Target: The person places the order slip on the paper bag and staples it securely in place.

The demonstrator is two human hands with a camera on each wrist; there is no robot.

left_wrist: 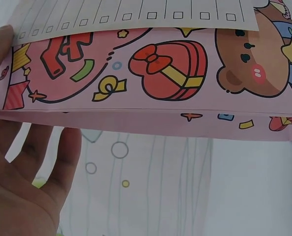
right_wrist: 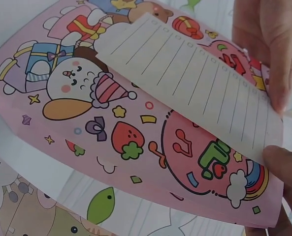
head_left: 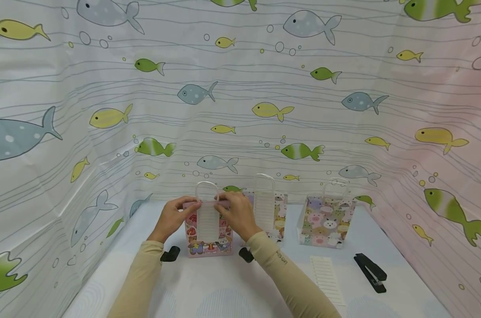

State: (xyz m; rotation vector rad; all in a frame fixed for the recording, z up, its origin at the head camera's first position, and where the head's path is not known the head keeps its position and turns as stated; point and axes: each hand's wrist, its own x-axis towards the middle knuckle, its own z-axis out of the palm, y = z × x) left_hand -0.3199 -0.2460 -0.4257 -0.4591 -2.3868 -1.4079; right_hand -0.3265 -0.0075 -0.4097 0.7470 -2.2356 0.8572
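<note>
A pink paper gift bag (head_left: 210, 249) with cartoon animals and presents stands upright on the table, its white handle (head_left: 206, 183) up. Against its front hangs a narrow checklist slip (head_left: 207, 226) with lines and small boxes, its top end at the bag's rim. My left hand (head_left: 170, 221) pinches the rim at the slip's left edge, thumb in front and fingers behind. On the other side, my right hand (head_left: 240, 214) pinches the rim and the slip's right edge. In the right wrist view, the thumb (right_wrist: 283, 164) presses on the slip while its lower end lifts off the bag.
Behind my right hand stands another animal-print bag (head_left: 281, 216) with a similar slip (head_left: 264, 210) on it. A third bag (head_left: 325, 221) stands farther right. A loose slip (head_left: 326, 278) and a black stapler (head_left: 371, 271) lie at the front right. Fish-patterned sheeting surrounds the table.
</note>
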